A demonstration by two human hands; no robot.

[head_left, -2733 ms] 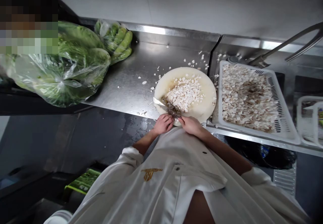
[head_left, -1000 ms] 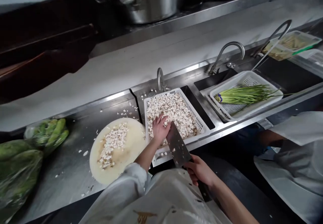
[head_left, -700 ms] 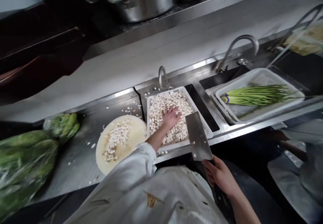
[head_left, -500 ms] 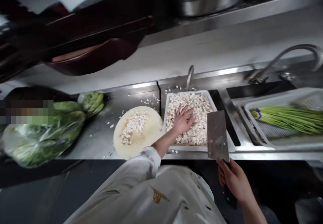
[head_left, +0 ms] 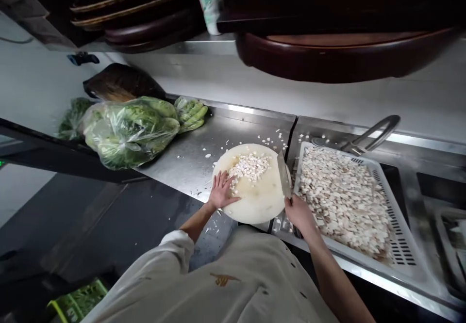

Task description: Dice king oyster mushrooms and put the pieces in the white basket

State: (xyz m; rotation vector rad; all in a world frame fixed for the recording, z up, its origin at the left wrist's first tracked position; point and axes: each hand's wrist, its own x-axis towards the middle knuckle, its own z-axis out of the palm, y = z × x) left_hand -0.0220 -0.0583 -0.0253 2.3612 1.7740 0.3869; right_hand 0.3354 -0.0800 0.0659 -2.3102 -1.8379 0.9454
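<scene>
A round, pale cutting board (head_left: 262, 206) lies on the steel counter with a heap of chopped whitish pieces (head_left: 251, 167) on it. My left hand (head_left: 221, 192), fingers spread, rests at the board's left edge beside the heap. In my right hand (head_left: 299, 211) is the handle of a cleaver (head_left: 283, 175), its blade tilted near edge-on over the board's right edge. To the right, a white perforated tray (head_left: 402, 245) is filled with many more chopped pieces (head_left: 345, 192).
Bagged green vegetables (head_left: 133, 129) sit on the counter's left end, with a smaller bag of green pods (head_left: 191, 113) beside them. A faucet (head_left: 374, 131) arches behind the tray. Dark round trays (head_left: 345, 58) hang over the counter on a shelf. Scattered bits lie around the board.
The view has swung left. My left hand has left the tray's pieces and is now at the board's left edge. My right hand has brought the cleaver from the tray's front-right corner to the board.
</scene>
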